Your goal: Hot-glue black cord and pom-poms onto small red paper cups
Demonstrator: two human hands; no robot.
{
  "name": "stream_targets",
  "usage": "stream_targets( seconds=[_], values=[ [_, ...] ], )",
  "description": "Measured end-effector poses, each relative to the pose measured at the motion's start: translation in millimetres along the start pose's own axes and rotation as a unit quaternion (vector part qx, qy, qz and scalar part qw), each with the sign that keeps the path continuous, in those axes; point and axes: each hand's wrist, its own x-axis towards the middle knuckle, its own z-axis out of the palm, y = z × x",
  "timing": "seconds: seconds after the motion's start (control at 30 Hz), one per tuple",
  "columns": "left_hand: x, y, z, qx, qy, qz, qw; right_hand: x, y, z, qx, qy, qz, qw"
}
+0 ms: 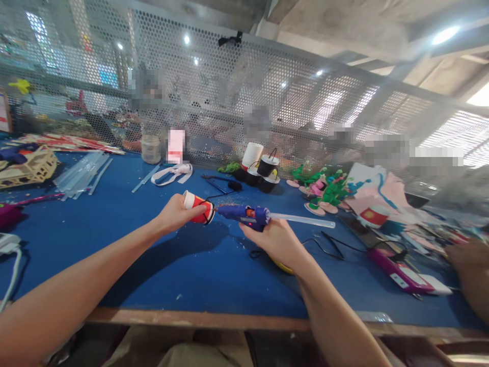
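At the far left of the blue felt-covered worktable (pixel 153 265) stands one pale wooden lattice frame (pixel 26 167), and beside it lies a loose bundle of clear glue sticks (pixel 82 173), too many overlapped to count. Further back is one cloudy glass jar (pixel 151 149), with one white ribbon strap (pixel 171 173) curled on the cloth just to its right.

The left hand (pixel 173 214) is closed around one small red paper cup with a white rim (pixel 197 206), fingers wrapped about its side, holding it on its side above the table with its base turned to the right. The nozzle of one blue hot-glue gun (pixel 244 214) meets that base. The right hand (pixel 278 242) grips the gun's handle from beneath, fingers curled shut; one clear glue stick (pixel 301 220) juts from the gun's rear toward the right.

Behind the gun, by the perforated metal screen (pixel 267 102), stand one white paper cup (pixel 252 155) and three black spools (pixel 267 173) clustered together. Further right lies a heap of green and pink foam flowers (pixel 321 188), then one pink box-shaped tool (pixel 393 270) near the table's front edge. At the far right edge another person's hand (pixel 469 265) rests on the cloth.
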Motion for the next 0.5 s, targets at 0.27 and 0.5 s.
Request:
stream_targets(
  seconds=[0.27,0.5],
  values=[
    [0.6,0.7,1.9,0.033,-0.004,0.017,0.999,-3.8,2.5,-1.3,0.022,-0.019,0.004,1.0],
    [1.7,0.9,0.7,0.002,0.017,0.008,1.0,-3.5,2.2,1.6,0.044,-0.014,0.021,0.999]
  ],
)
